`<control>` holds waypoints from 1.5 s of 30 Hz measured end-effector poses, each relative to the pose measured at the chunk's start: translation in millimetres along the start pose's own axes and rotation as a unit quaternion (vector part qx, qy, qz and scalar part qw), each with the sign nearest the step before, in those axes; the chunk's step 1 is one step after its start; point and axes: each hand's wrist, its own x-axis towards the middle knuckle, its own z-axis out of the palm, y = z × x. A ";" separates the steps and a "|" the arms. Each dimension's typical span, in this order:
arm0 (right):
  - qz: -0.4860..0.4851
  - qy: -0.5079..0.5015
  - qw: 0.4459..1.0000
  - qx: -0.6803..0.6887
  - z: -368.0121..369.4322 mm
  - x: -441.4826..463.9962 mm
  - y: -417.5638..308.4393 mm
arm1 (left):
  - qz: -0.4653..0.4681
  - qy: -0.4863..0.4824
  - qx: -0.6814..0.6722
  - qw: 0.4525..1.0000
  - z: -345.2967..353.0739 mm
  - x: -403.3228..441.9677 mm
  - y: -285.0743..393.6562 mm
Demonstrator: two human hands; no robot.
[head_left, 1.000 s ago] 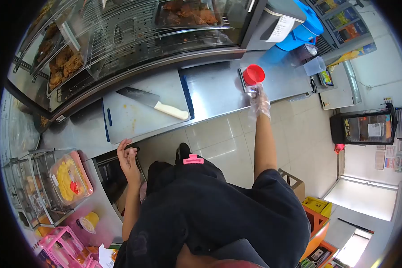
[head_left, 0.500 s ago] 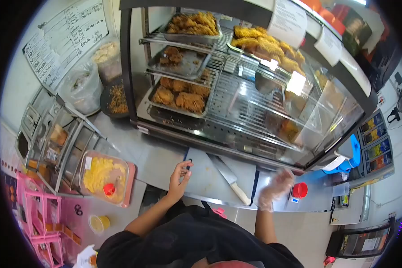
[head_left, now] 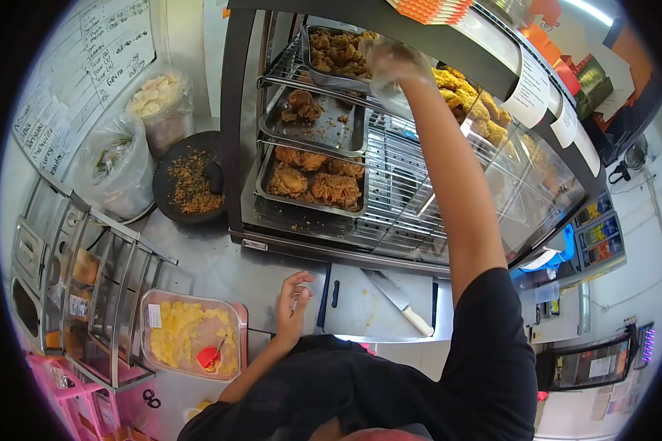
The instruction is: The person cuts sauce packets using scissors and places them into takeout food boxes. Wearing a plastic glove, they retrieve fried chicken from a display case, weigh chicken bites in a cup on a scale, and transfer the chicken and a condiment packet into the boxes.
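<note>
My right hand point(head_left: 397, 67), in a clear plastic glove, reaches up into the glass display case. It is beside the right end of the top metal tray point(head_left: 337, 79), which holds fried chicken pieces point(head_left: 332, 48). Motion blur hides its fingers, so I cannot tell whether it grips anything. Low over the counter, my left hand point(head_left: 293, 312) hangs bare and empty, its fingers loosely bent and apart. It is just left of a white cutting board point(head_left: 353, 305), on which a knife point(head_left: 397, 300) with a pale handle lies.
Lower trays hold more fried chicken point(head_left: 336, 189); yellow fried pieces point(head_left: 485, 117) lie at right. Left of the case stand a dark bowl of crumbs point(head_left: 191, 180), plastic-lined tubs point(head_left: 110, 165), a metal rack point(head_left: 118, 294) and a container of yellow food point(head_left: 180, 323) with a red scoop.
My right hand has risen from the counter's right side into the case, near the top tray. The view has shifted; my left hand stays near the board's left side.
</note>
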 end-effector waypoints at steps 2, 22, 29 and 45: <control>0.075 -0.025 0.991 0.104 28.0 28.8 21.3 | -0.001 -0.008 -0.005 1.000 -4.8 1.5 -0.6; 0.217 -0.119 0.882 0.402 92.2 77.0 62.6 | 0.001 0.017 0.011 1.000 -18.3 -2.2 -2.3; 0.225 -0.050 0.853 0.468 63.2 55.8 55.3 | -0.011 -0.014 0.001 1.000 -18.5 -4.2 1.6; 0.232 0.086 0.643 0.725 -2.7 1.5 28.6 | -0.021 -0.045 0.008 0.999 -10.0 0.3 -3.8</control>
